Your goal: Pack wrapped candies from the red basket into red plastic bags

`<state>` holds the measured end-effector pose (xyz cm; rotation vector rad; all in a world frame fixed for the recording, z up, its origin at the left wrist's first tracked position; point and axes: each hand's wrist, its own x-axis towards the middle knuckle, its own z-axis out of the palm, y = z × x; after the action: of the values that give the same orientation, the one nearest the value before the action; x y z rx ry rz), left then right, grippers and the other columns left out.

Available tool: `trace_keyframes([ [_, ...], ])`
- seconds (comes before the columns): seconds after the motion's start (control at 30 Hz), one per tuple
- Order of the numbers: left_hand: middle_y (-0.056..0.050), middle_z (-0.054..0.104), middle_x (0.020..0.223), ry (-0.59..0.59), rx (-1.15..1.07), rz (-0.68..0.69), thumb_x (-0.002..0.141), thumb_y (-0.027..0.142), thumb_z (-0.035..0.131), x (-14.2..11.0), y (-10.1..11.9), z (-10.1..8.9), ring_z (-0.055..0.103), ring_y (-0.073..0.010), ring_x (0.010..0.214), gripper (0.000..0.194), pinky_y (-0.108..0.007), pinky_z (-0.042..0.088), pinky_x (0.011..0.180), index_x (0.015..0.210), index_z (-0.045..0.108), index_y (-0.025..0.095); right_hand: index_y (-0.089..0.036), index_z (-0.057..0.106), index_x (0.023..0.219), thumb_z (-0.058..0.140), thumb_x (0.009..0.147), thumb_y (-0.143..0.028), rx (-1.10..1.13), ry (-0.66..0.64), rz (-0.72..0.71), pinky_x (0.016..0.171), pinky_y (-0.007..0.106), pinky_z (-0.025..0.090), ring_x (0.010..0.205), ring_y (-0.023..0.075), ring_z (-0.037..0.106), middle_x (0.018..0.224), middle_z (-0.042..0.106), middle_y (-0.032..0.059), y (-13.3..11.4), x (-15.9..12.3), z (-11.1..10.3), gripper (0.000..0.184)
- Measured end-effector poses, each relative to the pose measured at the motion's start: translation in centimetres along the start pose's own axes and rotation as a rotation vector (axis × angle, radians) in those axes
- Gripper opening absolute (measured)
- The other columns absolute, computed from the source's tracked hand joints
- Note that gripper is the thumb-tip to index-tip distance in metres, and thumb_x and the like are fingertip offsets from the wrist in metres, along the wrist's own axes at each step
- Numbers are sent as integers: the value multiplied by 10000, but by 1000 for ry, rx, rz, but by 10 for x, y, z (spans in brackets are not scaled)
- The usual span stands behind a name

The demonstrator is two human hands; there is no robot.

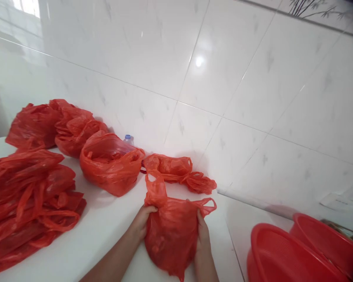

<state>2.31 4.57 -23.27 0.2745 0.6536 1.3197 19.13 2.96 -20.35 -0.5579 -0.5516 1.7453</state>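
Between my hands is a red plastic bag (176,231), filled with something I cannot make out through the film. My left hand (144,220) grips its upper left side, thumb pressed on the film below one loop handle. On the other side, my right hand (203,231) holds the bag's right edge, its fingers mostly hidden behind the plastic. The second loop handle sticks out above that hand. Just beyond lie crumpled red bags (173,166) against the wall. To the left sits an open red bag (111,164) with more red plastic inside.
A large pile of red bags (29,207) covers the left of the white table (111,231). More filled red bags (35,123) stand behind it. A blue-capped bottle (128,138) is by the tiled wall (153,78). Red basins (285,250) stand at the right.
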Motion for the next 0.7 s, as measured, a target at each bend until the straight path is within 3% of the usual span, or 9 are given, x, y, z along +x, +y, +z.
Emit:
trace_keyframes([
  [0.1, -40, 692, 639, 3, -16, 32, 584, 33, 570, 9, 7, -2, 670, -203, 582, 222, -318, 550, 650, 783, 614, 121, -227, 647, 718, 728, 698, -309, 104, 8, 16, 798, 340, 505, 775, 179, 628, 775, 678, -6, -7, 21, -8, 117],
  [0.2, -50, 706, 696, -34, -27, 26, 596, 41, 575, 16, 7, -1, 687, -228, 682, 260, -338, 547, 713, 839, 628, 115, -215, 466, 509, 692, 721, -302, 107, 10, -32, 666, 276, 492, 564, 116, 534, 529, 513, -54, -9, 29, -18, 322],
  [0.27, -49, 708, 710, -61, -33, 14, 605, 51, 573, 19, 5, -1, 689, -239, 726, 265, -346, 541, 744, 855, 633, 114, -214, 402, 497, 647, 748, -389, 21, 21, -92, 600, 263, 468, 508, 108, 469, 497, 434, -56, -7, 29, -20, 392],
  [0.37, -59, 708, 706, -83, -37, -34, 633, 88, 572, 18, 4, -2, 688, -240, 728, 201, -358, 537, 768, 823, 634, 112, -235, 484, 604, 587, 764, -510, -80, 68, -203, 597, 271, 462, 552, 126, 476, 568, 464, -39, -6, 26, -18, 334],
  [0.43, -78, 710, 725, -102, -41, -78, 675, 150, 581, 15, 3, -1, 688, -245, 748, 160, -374, 534, 791, 819, 638, 110, -244, 539, 696, 555, 777, -570, -39, 68, -188, 591, 274, 460, 565, 130, 475, 596, 466, -34, -5, 24, -14, 336],
  [0.53, -117, 716, 896, -167, -53, -121, 773, 386, 576, 9, 2, 4, 671, -273, 885, 335, -405, 517, 850, 959, 645, 116, -246, 595, 817, 560, 805, -544, 56, 60, -110, 546, 250, 442, 516, 107, 437, 564, 415, -53, -3, 24, -12, 301],
  [0.6, -134, 698, 1003, -230, 0, -78, 797, 514, 545, 6, 0, 8, 650, -287, 954, 475, -419, 508, 862, 1065, 623, 130, -260, 614, 957, 588, 812, -501, 50, 96, -91, 531, 248, 443, 501, 104, 446, 560, 427, -59, 0, 23, -14, 282],
  [0.7, -121, 693, 1013, -266, 139, 74, 797, 457, 599, 5, -3, 11, 658, -263, 920, 435, -392, 511, 834, 1111, 598, 156, -278, 564, 1164, 599, 810, -506, -35, 125, -24, 559, 289, 477, 549, 133, 524, 617, 519, -35, 4, 21, -18, 422],
])
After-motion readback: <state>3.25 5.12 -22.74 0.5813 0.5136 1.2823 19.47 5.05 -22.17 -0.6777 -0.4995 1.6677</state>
